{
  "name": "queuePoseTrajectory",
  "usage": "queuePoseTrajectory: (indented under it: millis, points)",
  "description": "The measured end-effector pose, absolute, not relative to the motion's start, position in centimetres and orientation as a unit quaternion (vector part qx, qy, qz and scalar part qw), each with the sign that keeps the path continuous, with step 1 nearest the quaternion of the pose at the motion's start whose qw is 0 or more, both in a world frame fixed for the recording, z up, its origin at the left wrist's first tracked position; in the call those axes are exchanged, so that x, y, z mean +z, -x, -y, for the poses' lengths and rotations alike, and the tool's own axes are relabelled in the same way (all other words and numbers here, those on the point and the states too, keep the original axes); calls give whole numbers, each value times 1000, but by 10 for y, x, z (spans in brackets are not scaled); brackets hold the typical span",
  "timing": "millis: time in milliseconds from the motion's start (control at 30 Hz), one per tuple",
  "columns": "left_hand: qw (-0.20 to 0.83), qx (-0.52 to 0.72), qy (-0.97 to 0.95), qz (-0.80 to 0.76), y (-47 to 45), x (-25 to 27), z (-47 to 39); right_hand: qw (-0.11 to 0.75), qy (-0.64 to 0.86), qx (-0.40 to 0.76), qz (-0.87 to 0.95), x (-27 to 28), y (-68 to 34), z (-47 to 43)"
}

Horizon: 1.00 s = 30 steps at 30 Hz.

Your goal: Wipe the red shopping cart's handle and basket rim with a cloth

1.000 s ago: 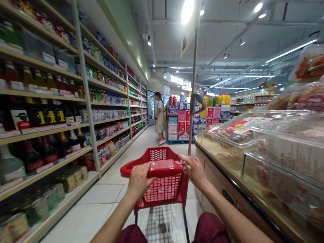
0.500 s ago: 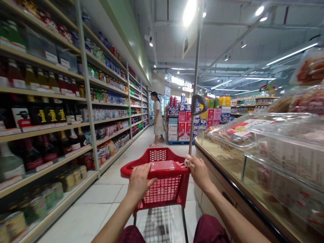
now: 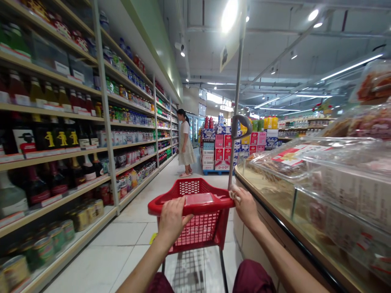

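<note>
A red plastic shopping cart (image 3: 195, 228) stands in front of me, its basket pointing up the aisle. My left hand (image 3: 172, 217) lies over the left part of the cart's handle, fingers hooked over the bar and thumb below on the near side. At the handle's right end, my right hand (image 3: 244, 207) is closed around a small crumpled white tissue (image 3: 235, 193), which touches the red bar. The undersides of the fingers are hidden. A pinkish label panel (image 3: 199, 198) sits in the middle of the handle.
Shelves of bottles and cans (image 3: 61, 101) line the left side. A display counter (image 3: 265, 179) with clear food packs (image 3: 308, 156) runs close on the right. Ahead, a person in a light dress (image 3: 185, 142) stands near stacked boxes (image 3: 220, 148). A grey pole (image 3: 237, 85) rises beside the counter.
My right hand and the tissue have shifted slightly right, and the cart handle and left hand slightly right too. The person ahead has stepped a little left, and a yellow patch now shows beside the cart.
</note>
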State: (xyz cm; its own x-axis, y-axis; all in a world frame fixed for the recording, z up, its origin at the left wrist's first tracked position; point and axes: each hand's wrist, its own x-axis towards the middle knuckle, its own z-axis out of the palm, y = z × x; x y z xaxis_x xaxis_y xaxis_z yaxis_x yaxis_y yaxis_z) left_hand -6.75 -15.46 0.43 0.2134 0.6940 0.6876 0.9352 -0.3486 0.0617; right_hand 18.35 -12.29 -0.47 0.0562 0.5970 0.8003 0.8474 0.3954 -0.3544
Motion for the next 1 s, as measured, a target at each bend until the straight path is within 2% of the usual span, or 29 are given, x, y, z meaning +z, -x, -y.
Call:
queuePoseTrajectory:
  millis: [100,200,467,633,767,1000]
  points:
    - [195,-325,749,543,58,3,154,508,440,-107,733,-6,-148,133]
    - [197,-323,744,551,48,2,153,485,360,-117,788,-4,-116,141]
    - [178,-296,743,574,18,9,161,508,492,-133,694,-11,-192,106]
    - [126,-225,753,606,43,30,163,509,522,-101,677,-6,-210,84]
    - [110,-166,758,621,55,44,163,510,501,-79,695,-1,-188,83]
    - [164,-167,752,617,4,36,171,490,370,-56,787,-2,-130,119]
